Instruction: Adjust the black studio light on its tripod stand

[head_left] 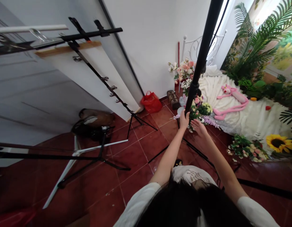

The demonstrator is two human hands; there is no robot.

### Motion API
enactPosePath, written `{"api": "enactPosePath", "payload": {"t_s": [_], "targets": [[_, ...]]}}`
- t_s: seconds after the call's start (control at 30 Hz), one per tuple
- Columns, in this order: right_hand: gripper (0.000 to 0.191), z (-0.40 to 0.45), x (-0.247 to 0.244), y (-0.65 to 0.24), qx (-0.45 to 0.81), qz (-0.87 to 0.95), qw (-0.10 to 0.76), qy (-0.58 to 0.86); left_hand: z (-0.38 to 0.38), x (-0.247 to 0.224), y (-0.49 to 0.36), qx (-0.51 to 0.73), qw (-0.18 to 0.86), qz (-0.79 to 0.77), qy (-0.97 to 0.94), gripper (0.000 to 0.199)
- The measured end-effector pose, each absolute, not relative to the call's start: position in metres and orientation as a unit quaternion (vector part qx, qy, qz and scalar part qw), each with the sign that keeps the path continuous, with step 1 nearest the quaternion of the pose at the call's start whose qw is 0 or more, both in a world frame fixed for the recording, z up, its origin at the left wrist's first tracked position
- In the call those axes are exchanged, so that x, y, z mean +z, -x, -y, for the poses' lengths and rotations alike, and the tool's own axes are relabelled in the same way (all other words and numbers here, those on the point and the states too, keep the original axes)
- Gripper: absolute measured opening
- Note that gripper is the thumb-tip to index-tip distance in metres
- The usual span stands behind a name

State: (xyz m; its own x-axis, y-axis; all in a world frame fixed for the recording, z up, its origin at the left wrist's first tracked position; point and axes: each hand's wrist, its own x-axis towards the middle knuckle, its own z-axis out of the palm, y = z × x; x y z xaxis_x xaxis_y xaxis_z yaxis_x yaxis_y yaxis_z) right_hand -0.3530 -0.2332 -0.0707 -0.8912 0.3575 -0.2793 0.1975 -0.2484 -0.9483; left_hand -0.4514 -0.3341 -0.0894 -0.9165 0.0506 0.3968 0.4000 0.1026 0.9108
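A black light stand [200, 60] rises in front of me, its tall pole leaning to the upper right. My left hand [184, 120] is closed around the lower part of this pole, below a clamp collar [194, 90]. Just right of the pole is my right hand [198, 127], its fingers stretched out and holding nothing. Whether its fingertips touch the pole I cannot tell. The stand's spread legs [197, 149] rest on the red tiles, partly hidden by my arms.
A plush pink panther [237, 97] lies on a white furry cover [261, 116], with artificial flowers [248, 148] and a sunflower [279, 142] nearby. To the left stand white boards [94, 75] on a black clipped frame, tripod legs [141, 121] and a red bag [151, 102].
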Motion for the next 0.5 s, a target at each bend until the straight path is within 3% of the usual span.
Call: {"api": "enactPosePath", "payload": {"t_s": [0.27, 0.5], "targets": [[0.017, 0.188, -0.095, 0.229, 0.78, 0.518, 0.054, 0.347, 0.331, -0.075, 0.438, -0.627, 0.149, 0.756, 0.115, 0.059], [0.013, 0.163, -0.112, 0.141, 0.811, 0.371, 0.163, 0.423, 0.316, -0.076, 0.388, -0.588, 0.171, 0.79, -0.009, 0.053]]}}
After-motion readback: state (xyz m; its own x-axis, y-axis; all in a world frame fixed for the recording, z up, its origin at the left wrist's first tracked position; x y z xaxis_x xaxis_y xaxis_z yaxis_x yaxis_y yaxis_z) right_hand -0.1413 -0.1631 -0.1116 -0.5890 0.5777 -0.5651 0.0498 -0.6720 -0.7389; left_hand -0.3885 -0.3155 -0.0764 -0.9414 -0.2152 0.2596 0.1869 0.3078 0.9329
